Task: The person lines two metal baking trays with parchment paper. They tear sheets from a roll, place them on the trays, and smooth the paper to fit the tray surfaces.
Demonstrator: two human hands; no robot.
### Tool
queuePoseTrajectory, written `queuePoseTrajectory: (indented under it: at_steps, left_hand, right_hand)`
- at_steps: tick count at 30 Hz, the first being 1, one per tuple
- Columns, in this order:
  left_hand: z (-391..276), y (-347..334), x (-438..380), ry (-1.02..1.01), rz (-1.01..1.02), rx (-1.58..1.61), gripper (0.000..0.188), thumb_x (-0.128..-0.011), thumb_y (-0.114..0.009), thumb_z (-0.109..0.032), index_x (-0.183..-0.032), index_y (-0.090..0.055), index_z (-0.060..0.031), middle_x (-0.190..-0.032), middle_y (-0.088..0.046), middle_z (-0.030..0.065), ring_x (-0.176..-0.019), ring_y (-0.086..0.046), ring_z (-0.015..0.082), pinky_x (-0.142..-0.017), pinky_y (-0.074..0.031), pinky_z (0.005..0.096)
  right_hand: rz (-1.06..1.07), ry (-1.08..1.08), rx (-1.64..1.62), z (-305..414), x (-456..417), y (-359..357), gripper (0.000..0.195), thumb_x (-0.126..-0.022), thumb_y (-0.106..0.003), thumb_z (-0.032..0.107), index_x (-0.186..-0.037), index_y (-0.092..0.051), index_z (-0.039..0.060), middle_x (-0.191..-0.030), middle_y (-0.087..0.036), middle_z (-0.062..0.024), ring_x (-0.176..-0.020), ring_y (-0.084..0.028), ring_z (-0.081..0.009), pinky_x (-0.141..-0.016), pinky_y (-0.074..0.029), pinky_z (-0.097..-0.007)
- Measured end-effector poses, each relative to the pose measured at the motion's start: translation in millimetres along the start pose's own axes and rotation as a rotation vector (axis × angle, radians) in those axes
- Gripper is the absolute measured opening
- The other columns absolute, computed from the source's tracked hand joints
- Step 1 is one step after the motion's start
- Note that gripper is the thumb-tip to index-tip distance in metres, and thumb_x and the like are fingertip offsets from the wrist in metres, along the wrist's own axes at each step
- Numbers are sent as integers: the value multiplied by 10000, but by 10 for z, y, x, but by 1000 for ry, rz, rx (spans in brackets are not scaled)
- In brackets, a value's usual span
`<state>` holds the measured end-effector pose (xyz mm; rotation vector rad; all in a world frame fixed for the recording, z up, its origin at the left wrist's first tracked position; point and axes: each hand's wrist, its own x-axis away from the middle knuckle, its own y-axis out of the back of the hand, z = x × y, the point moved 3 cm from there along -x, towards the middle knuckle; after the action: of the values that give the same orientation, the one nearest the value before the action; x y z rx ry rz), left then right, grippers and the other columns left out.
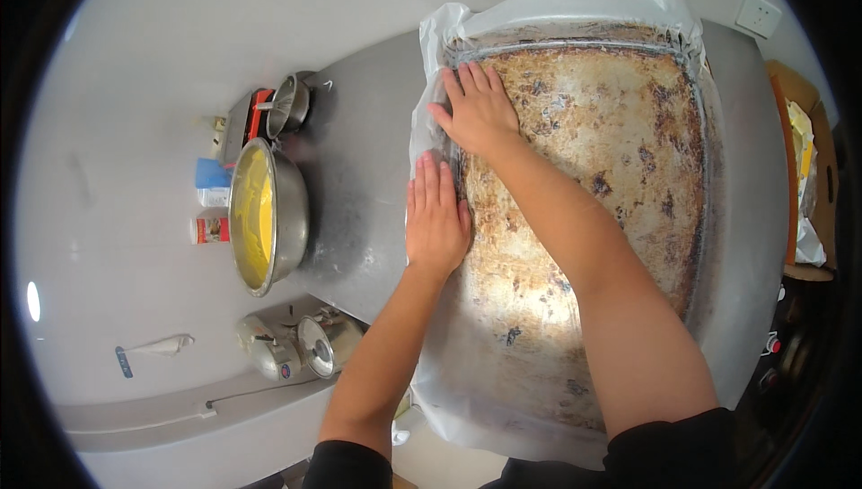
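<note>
A large, stained baking tray [532, 219] lies in front of me on a metal worktop. A translucent sheet that looks like baking paper [592, 7] lines it, and the sheet's crinkled edges stand up past the rim. My left hand [438, 223] rests palm down on the sheet along the tray's left side, thumb toward the tray floor. Farther up that same side, near the far left corner, my right hand [479, 108] presses flat with its fingers spread. Neither hand grips anything. The forearms hide part of the tray.
A steel bowl of yellow batter [288, 213] stands on the worktop [357, 152] at left. Behind it is a smaller bowl [293, 108] with a whisk [269, 106]. A stand mixer [273, 347] is at lower left. A cardboard box [811, 270] sits at right.
</note>
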<state>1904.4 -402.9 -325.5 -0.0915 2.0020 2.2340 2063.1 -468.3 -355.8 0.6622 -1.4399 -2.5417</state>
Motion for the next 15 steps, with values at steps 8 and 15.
queuePoseTrajectory:
  at_steps: [8,15]
  left_hand:
    - [78,50,-17,210,114,228,671,-854,-538,-124,-1432,-226,13,-1460,-284,227,-1254,-420,394,-959,-440,407]
    - [136,-71,29,136,5,270,707,-851,-541,-119,-1446,-182,15,-1440,-304,245,-1241,-423,410,-960,-435,422]
  right_hand:
    - [-118,-62,-188,2,-147,21,539,-893,-486,441,-1206,-526,5,-1223,-542,-136,-1212,-419,-266,-1084,-241,-419]
    - [-99,-24,-97,20,-150,-66,472,-944,-417,348,-1261,-483,5,-1315,-494,-133,-1284,-380,-248,-1116,-220,-397]
